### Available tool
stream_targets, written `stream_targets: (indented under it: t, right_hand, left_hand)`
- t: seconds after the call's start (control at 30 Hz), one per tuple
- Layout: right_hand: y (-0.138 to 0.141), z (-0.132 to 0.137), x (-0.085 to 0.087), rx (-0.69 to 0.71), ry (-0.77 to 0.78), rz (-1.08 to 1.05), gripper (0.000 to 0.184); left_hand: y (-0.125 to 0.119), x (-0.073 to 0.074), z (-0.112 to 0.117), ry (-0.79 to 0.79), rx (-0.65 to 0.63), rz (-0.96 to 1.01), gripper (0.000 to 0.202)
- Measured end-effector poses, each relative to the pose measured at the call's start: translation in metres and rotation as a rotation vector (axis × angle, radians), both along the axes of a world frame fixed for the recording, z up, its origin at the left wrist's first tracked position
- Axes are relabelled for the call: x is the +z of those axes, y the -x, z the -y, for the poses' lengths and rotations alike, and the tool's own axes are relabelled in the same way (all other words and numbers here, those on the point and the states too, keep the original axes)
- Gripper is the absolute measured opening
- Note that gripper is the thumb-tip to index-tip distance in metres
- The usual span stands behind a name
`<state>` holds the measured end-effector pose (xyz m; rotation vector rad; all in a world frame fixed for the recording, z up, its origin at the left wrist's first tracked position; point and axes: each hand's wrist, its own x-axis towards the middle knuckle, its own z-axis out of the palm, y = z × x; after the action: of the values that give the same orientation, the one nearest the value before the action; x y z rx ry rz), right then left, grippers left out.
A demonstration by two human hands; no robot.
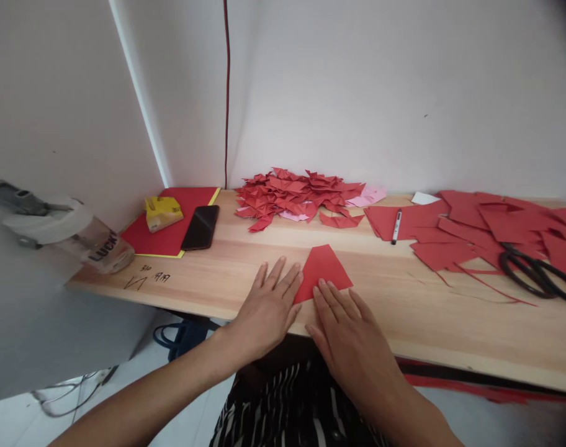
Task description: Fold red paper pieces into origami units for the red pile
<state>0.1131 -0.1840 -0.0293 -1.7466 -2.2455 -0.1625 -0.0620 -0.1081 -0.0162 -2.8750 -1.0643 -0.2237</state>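
A folded piece of red paper (324, 266) lies flat on the wooden tabletop near its front edge, narrow at the far end and wider toward me. At its left side rests my left hand (270, 303), flat with fingers stretched out, the fingertips at the paper's edge. My right hand (350, 332) lies flat too, its fingertips pressing on the paper's near edge. Neither hand grips anything. Behind the paper, against the wall, sits a heap of folded red paper pieces (296, 192) with some pink ones among them.
Red paper sheets and offcuts (460, 230) spread over the right side, with black-handled scissors (539, 273) and a marker pen (396, 226). On the left are a phone (200, 228), a yellow packet (162, 213) on red sheets (141, 234), and a clear bottle (97, 245) at the table's end.
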Motion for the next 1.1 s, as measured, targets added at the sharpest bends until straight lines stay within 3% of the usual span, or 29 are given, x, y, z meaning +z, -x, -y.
stream_targets:
  t: [0.23,0.4,0.83,0.97,1.1]
  right_hand:
    - [-0.007,-0.02,0.031,0.1,0.05,0.017,0.039]
    - [-0.011,-0.043,0.032,0.302,0.098,0.08,0.039]
    - [-0.025,-0.096,0.031,0.167,0.104,0.18,0.041]
    - [-0.035,-0.09,0.026,0.193,0.083,0.064,0.044]
    - [-0.048,-0.06,0.019,0.165,0.113,-0.029,0.054]
  left_hand:
    - [0.008,-0.001,0.018,-0.042,0.02,0.098,0.045]
    - [0.007,-0.004,0.019,-0.043,0.039,0.16,0.043]
    - [0.018,-0.01,0.038,-0.051,-0.139,0.246,0.04]
    - [0.02,-0.016,0.04,-0.085,-0.173,0.361,0.031]
    - [0.024,-0.015,0.041,0.032,-0.19,0.46,0.025]
